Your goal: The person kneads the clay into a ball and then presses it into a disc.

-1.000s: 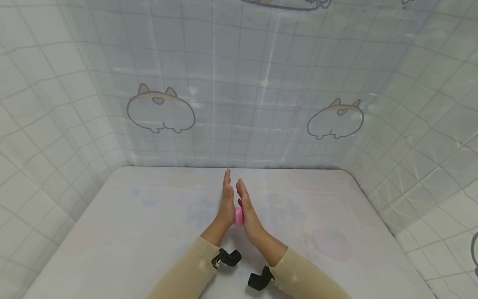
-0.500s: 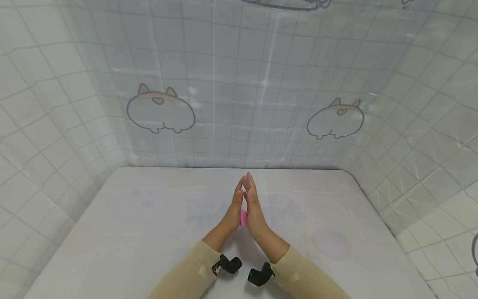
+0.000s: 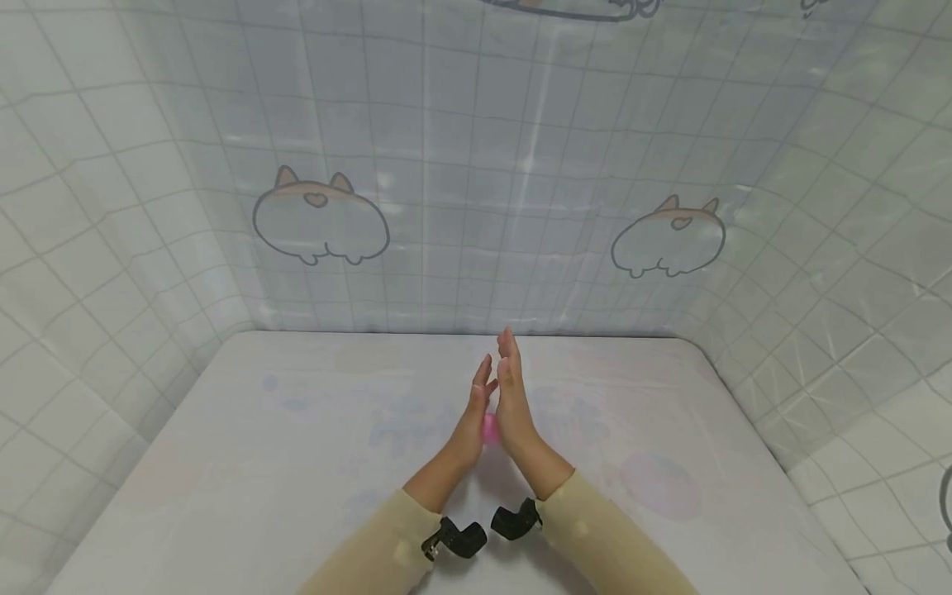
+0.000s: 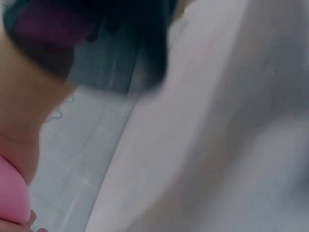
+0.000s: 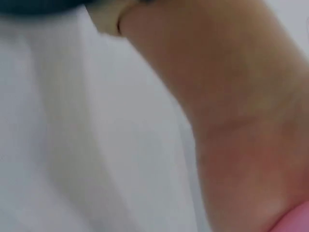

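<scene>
Sleeves: cream fabric left sleeve (image 3: 379,541) and cream fabric right sleeve (image 3: 610,537), both angled inward over the near part of the surface
Wrist cameras: black bent left camera (image 3: 463,540) and black bent right camera (image 3: 513,521), one at each cuff; near each other, apart
Left hand (image 3: 470,426): bare; palm turned inward against the lump, fingers mostly straight
Right hand (image 3: 514,411): bare; palm facing the left one, fingers straight; its tips reach nearer the surface's far edge
Grip: neither hand is curled closed; the flat palms press the lump between them
Lump: smooth, rounded, pink lump (image 3: 489,429), material unclear; low between the palms, roughly midway between the surface's left and right edges; its height above the surface cannot be told
Surface: white surface (image 3: 245,446) with faint blue and pink print; rounded far corners; shadow beneath the hands
Backdrop: glossy pale grid-patterned sheet (image 3: 476,165) beyond the far edge; two outlined, eared cartoon animals (image 3: 320,227) printed on it
</scene>
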The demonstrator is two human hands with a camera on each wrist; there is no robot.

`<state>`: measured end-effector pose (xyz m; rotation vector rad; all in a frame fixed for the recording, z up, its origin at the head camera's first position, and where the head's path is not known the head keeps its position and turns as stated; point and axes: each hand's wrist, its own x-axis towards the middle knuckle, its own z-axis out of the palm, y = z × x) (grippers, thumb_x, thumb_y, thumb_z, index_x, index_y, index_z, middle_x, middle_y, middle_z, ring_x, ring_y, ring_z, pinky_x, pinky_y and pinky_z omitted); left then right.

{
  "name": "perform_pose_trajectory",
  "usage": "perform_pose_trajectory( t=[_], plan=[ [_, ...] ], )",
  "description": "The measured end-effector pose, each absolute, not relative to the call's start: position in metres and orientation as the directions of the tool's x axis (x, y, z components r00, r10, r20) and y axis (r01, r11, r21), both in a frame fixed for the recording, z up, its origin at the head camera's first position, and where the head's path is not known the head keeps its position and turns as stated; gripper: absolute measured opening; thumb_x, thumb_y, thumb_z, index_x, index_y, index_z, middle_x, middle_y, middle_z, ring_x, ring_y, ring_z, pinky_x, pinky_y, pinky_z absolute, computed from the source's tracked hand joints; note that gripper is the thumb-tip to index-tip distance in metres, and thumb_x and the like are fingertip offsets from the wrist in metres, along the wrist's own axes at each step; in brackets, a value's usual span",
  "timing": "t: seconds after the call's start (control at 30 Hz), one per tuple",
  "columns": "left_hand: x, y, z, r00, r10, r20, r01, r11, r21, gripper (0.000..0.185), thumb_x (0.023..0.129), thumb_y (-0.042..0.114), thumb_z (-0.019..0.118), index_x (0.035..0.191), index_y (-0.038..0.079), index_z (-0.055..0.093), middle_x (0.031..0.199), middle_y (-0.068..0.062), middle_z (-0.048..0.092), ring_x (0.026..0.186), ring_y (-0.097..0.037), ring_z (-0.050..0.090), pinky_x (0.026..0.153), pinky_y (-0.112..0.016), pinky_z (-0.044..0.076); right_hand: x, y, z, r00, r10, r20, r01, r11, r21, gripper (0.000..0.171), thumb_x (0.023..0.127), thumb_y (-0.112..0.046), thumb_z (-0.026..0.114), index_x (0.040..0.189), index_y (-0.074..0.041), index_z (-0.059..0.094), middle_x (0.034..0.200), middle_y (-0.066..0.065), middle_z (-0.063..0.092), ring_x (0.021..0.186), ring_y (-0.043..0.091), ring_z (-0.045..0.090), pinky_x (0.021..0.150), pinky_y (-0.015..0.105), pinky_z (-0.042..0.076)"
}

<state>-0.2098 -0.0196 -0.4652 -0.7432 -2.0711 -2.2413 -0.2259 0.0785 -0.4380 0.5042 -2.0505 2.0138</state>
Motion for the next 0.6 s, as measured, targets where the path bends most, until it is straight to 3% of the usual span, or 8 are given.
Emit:
perform_pose_trajectory(
  t=[0.4, 0.6],
  plan=[
    [-0.204, -0.022, -0.458, -0.87, 0.231, 0.436, 0.392, -0.216, 0.895, 0.085, 0.101, 0.068, 0.008, 0.161, 0.008, -0.001, 0.167, -0.015, -0.001, 0.151, -0.039, 0.01, 0.117, -0.063, 0.001, -0.244, 0.08, -0.457, -0.948, -0.16, 0.274, -0.276, -0.009, -0.961, 0.064, 0.104, -0.039, 0.031, 0.162, -0.029, 0.006, 0.167, 0.001, 0.01, 0.152, 0.023, 0.007, 0.117, 0.063, 0.002],
    [-0.206, -0.022, -0.454, -0.865, 0.168, 0.472, 0.42, -0.272, 0.866, 0.092, 0.097, 0.074, 0.014, 0.161, 0.01, -0.003, 0.167, -0.015, 0.001, 0.151, -0.037, 0.01, 0.116, -0.063, 0.0, -0.242, 0.075, -0.464, -0.954, -0.229, 0.196, -0.168, -0.135, -0.976, 0.067, 0.103, -0.04, 0.029, 0.162, -0.02, 0.006, 0.168, 0.006, 0.004, 0.153, 0.027, 0.003, 0.119, 0.058, 0.001]
  ],
)
